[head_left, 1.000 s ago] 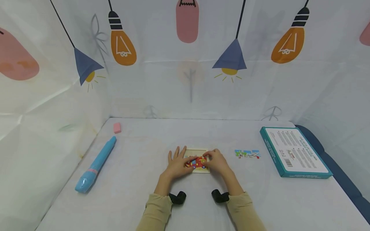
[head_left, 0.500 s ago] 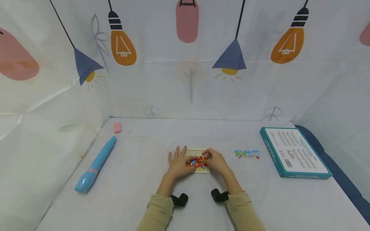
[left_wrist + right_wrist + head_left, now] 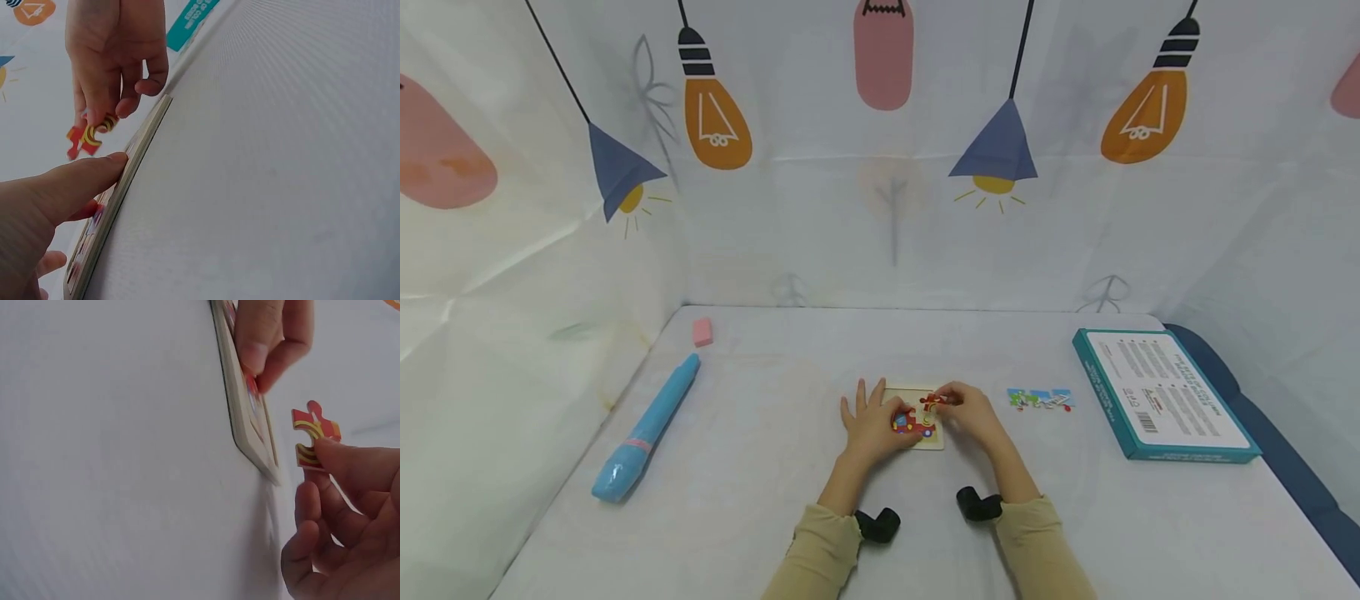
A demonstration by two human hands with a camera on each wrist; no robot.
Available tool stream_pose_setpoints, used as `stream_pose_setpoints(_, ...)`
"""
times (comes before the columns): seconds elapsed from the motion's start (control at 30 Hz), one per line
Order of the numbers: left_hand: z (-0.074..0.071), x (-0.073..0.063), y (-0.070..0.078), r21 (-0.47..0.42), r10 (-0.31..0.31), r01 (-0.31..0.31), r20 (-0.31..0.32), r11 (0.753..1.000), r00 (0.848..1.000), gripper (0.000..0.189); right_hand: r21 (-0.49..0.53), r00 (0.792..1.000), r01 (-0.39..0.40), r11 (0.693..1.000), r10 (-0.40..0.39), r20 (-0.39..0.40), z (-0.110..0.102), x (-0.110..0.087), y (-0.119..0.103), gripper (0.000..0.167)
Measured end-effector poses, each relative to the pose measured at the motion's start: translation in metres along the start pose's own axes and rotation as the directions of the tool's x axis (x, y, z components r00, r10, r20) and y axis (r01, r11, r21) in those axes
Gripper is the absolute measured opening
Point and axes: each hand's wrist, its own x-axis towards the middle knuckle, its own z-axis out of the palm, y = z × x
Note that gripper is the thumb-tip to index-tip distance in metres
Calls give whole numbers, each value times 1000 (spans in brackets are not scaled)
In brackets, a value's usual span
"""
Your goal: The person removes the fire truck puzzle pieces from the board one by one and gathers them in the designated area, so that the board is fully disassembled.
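Note:
My right hand (image 3: 972, 414) pinches a red-and-yellow jigsaw piece (image 3: 315, 432) between thumb and fingers, above the right part of a small pale puzzle board (image 3: 900, 393). In the left wrist view that jigsaw piece (image 3: 84, 139) hangs tilted, apart from the board. My left hand (image 3: 871, 431) rests on the board's left side, thumb and index finger touching the red puzzle picture (image 3: 913, 423), the other fingers spread. Its thumb (image 3: 103, 167) lies straight across the board's near edge. Part of the picture is hidden under the left hand.
Several loose, colourful jigsaw pieces (image 3: 1041, 399) lie right of the board. Farther right is a teal-edged box (image 3: 1165, 392). A blue pen-shaped device (image 3: 647, 429) and a pink eraser-like block (image 3: 702, 332) lie on the white table at left. Printed white cloth surrounds it.
My right hand has lifted the red-and-yellow jigsaw piece off the board's right part and turned it. The left hand has shifted slightly right, its index finger now more bent.

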Motion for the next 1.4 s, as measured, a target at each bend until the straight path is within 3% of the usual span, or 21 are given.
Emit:
stream_pose_setpoints(0.27, -1, -1, 0, 30, 26, -26, -3, 999, 1000, 38, 155, 999, -40, 987, 41, -5, -25, -5, 5, 28)
stream_pose_setpoints(0.67, -8, -3, -5, -28, 47, -45, 59, 999, 997, 46, 207, 983, -126, 970, 150, -104, -66, -19, 27, 37)
stream_pose_setpoints(0.9, -13, -2, -21, 1, 123, -124, 118, 992, 985, 43, 217, 948, -192, 957, 238, -213, -81, -29, 40, 35)
stream_pose_setpoints(1.13, -15, -1, -24, -4, 121, -122, 122, 993, 985, 43, 235, 918, -205, 950, 271, -291, -93, -36, 49, 36)
stream_pose_setpoints(1.4, -16, -1, -20, -11, 123, -123, 129, 992, 984, 43, 167, 868, -323, 932, 362, -340, -102, -48, 64, 37)
